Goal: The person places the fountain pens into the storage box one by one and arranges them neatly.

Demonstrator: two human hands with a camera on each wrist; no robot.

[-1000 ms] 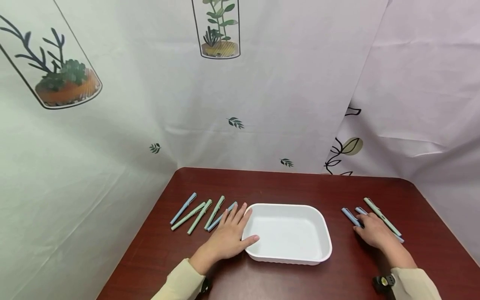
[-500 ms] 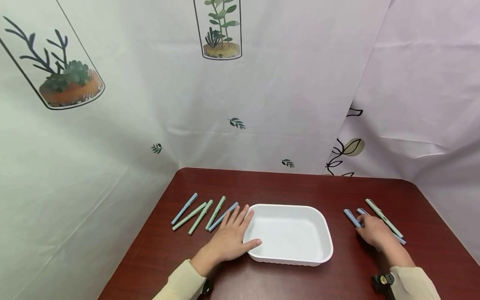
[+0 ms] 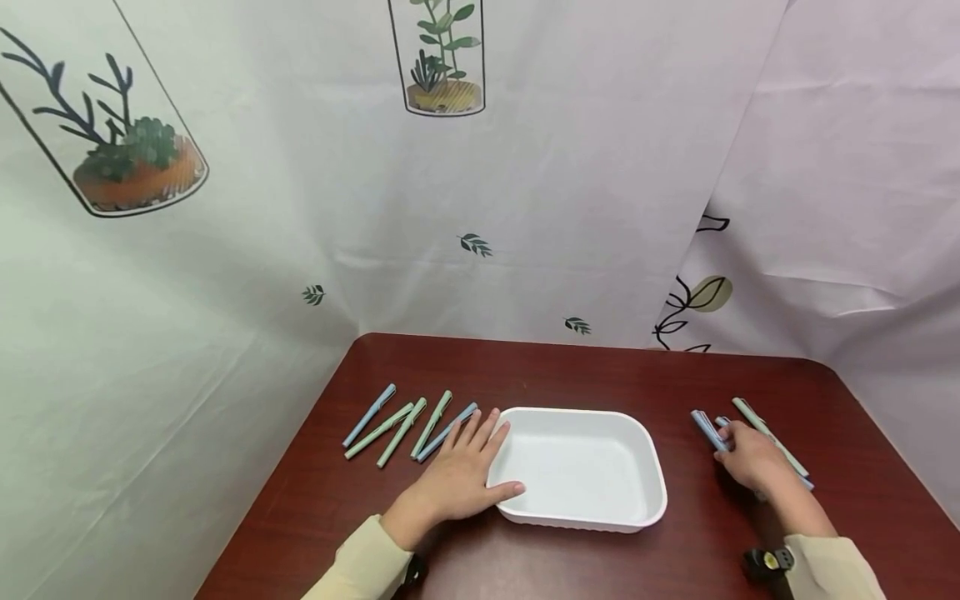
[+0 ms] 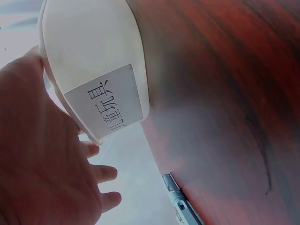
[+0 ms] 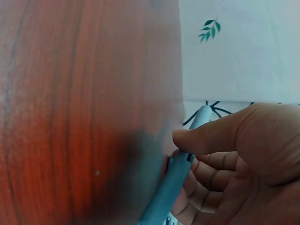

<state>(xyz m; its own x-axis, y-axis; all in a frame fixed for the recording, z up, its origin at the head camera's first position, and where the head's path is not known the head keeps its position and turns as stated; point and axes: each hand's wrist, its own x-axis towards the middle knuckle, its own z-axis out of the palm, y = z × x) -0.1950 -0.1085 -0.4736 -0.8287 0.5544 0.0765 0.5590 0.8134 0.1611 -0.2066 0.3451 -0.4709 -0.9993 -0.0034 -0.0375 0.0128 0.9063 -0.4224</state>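
Note:
My right hand [image 3: 753, 460] pinches a blue pen [image 3: 707, 428] between thumb and fingers; in the right wrist view the pen [image 5: 169, 187] slants up past the thumb tip, a blurred shadow beside it on the table. Another blue pen [image 3: 722, 421] lies partly hidden under that hand, and a green pen [image 3: 765, 429] lies just beyond. My left hand [image 3: 459, 477] rests with spread fingers on the left rim of a white plastic tray [image 3: 577, 467]. From the left wrist, the tray's outer wall [image 4: 93, 42] shows a printed label [image 4: 105, 101].
Left of the tray lie several pens, among them a blue pen [image 3: 369, 415] and a green pen [image 3: 401, 433]; another blue pen [image 3: 448, 433] is close to my left fingers. The dark red table [image 3: 585, 375] ends at a patterned curtain [image 3: 525, 208].
My right hand has drawn the blue pen slightly up and right, away from where it lay. The left hand and the tray keep their places.

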